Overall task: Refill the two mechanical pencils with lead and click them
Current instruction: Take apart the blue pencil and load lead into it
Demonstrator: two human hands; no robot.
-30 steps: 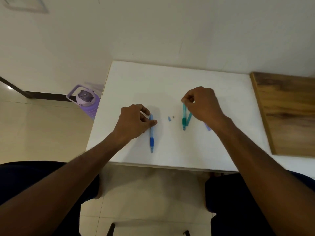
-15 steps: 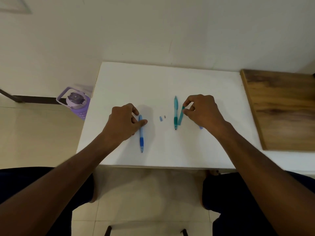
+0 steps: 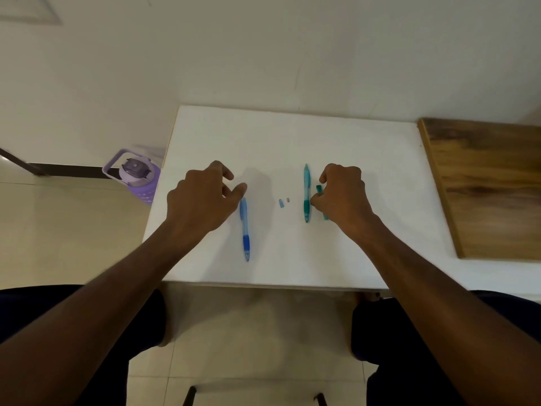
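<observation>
A blue mechanical pencil (image 3: 245, 230) lies on the white table (image 3: 292, 136), tip toward me. My left hand (image 3: 205, 197) hovers at its far end, fingers loosely curled and holding nothing, the thumb just above the pencil's top. A teal mechanical pencil (image 3: 306, 194) lies parallel further right. My right hand (image 3: 342, 194) sits beside it, fingers curled over a thin teal lead tube (image 3: 319, 189) whose two ends stick out from under the hand. Two tiny loose caps (image 3: 284, 201) rest between the pencils.
A wooden board (image 3: 483, 186) covers the table's right side. A purple water bottle (image 3: 134, 174) stands on the floor left of the table. The wall runs right behind the table's far edge. My knees are under the near edge.
My right hand has laid the teal pencil flat and brought the teal tube down beside it. My left hand's fingers have come off the blue pencil's top and spread.
</observation>
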